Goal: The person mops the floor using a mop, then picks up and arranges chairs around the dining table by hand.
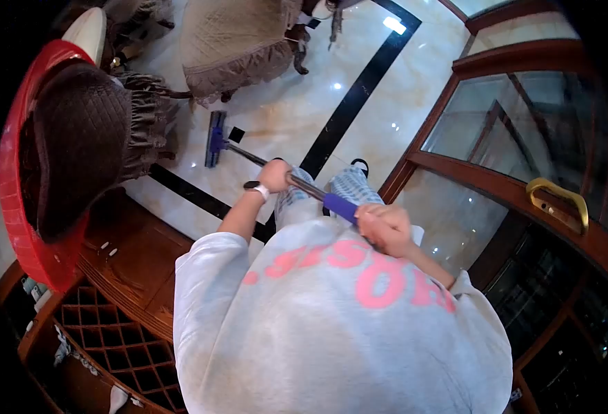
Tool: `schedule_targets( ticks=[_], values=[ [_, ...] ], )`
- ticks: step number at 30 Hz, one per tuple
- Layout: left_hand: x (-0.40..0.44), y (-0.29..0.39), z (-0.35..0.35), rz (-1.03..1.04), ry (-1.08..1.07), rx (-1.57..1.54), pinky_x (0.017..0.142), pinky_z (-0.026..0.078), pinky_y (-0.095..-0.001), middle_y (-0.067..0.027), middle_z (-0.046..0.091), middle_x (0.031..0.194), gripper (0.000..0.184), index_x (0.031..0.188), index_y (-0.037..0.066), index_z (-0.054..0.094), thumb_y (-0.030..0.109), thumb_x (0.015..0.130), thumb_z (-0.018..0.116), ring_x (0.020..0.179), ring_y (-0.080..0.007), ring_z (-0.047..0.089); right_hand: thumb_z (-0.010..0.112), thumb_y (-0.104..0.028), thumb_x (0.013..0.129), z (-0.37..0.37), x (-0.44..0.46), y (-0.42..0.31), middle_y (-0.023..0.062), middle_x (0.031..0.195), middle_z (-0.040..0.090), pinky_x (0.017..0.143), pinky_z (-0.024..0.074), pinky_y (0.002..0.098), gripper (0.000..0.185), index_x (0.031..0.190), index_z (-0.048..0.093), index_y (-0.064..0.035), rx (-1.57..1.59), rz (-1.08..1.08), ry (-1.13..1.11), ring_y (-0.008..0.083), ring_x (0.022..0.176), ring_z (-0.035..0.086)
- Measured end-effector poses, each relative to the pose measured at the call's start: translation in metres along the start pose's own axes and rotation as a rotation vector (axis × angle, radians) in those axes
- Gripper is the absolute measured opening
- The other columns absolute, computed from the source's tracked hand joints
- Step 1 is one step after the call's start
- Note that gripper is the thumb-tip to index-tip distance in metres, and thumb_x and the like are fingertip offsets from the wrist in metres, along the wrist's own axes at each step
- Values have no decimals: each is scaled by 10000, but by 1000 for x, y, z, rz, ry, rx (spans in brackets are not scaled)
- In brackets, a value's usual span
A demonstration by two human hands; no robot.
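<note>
A mop with a flat purple-and-grey head [215, 140] rests on the shiny tiled floor, its metal pole slanting back toward my body. My left hand [275, 176], with a dark watch and a pale band at the wrist, is closed around the middle of the pole. Closer to my waist, my right hand [384, 224] is wrapped around the upper end, by the purple grip [340, 206]. The mop head lies close to a small black floor inset [236, 134].
Skirted chairs stand ahead, one brown [80, 138] beside a red tabletop-like panel [24, 165], one beige [238, 45]. A wooden cabinet with a lattice rack [121, 338] is at left. To the right is a glazed wooden door with a brass handle [559, 202]. Black strips cross the floor.
</note>
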State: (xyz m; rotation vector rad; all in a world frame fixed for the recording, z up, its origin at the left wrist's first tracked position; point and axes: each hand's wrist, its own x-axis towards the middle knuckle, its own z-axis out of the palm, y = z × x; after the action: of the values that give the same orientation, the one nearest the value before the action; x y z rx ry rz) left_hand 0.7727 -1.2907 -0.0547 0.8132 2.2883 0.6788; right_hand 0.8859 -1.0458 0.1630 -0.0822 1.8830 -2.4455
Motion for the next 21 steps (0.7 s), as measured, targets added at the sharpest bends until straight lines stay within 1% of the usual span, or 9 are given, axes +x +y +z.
schedule_targets(
  ticks=[3,6,10,12,13,15,16,18,21],
  values=[
    [36,85,43,54,-37,18,662,470,-459,-181,603,713,118,640,60,623,170,599,630,726,-375,580,455,0,849,-75,-49,-46,63,444,470,615,406,343,423,430,407,-30,-61,99,56,198,466,474],
    [66,173,79,157,12,-123,643,447,-474,-181,579,684,120,615,59,593,176,596,611,713,-386,560,439,-21,840,-133,-81,-109,50,429,473,643,418,359,432,410,410,-57,-141,113,99,188,469,487],
    [77,234,82,234,-8,-144,632,452,-464,-184,584,691,131,622,53,597,178,589,613,711,-376,566,456,-84,828,-144,-92,-162,41,424,470,630,409,348,427,405,397,-87,-141,89,116,188,463,487],
    [68,228,79,235,3,-129,626,455,-459,-183,585,688,131,617,51,597,178,588,612,701,-374,568,475,-147,818,-138,-86,-165,37,433,473,615,403,347,413,413,418,-88,-108,-17,-106,196,459,485],
    [60,226,67,244,12,-109,621,457,-454,-183,587,684,131,613,50,598,178,587,611,692,-373,569,488,-197,810,-141,-78,-160,36,477,505,606,400,345,393,435,452,-84,-67,-21,-303,207,475,501],
    [38,214,50,222,56,-152,602,463,-438,-175,575,644,211,582,34,587,223,660,638,649,-375,564,482,-225,822,-124,-56,-154,30,538,536,620,406,339,368,482,486,-84,-10,-81,-564,215,503,524],
    [28,209,45,198,97,-176,598,463,-431,-176,573,644,227,582,25,580,223,677,639,651,-373,563,482,-225,822,-118,-44,-152,30,538,536,620,406,339,368,482,486,-84,-5,-72,-583,215,503,524],
    [6,203,35,146,156,-216,593,464,-423,-176,571,645,244,582,16,573,223,693,639,653,-370,563,471,-253,837,-106,-26,-149,34,571,543,631,412,341,361,518,494,-86,91,-183,-860,218,523,539],
    [-22,183,24,108,280,-240,584,461,-416,-177,556,630,237,577,8,559,199,694,637,642,-371,554,449,-258,852,-85,-14,-133,36,572,538,642,415,341,359,541,503,-87,166,-156,-901,215,529,546]
  ],
)
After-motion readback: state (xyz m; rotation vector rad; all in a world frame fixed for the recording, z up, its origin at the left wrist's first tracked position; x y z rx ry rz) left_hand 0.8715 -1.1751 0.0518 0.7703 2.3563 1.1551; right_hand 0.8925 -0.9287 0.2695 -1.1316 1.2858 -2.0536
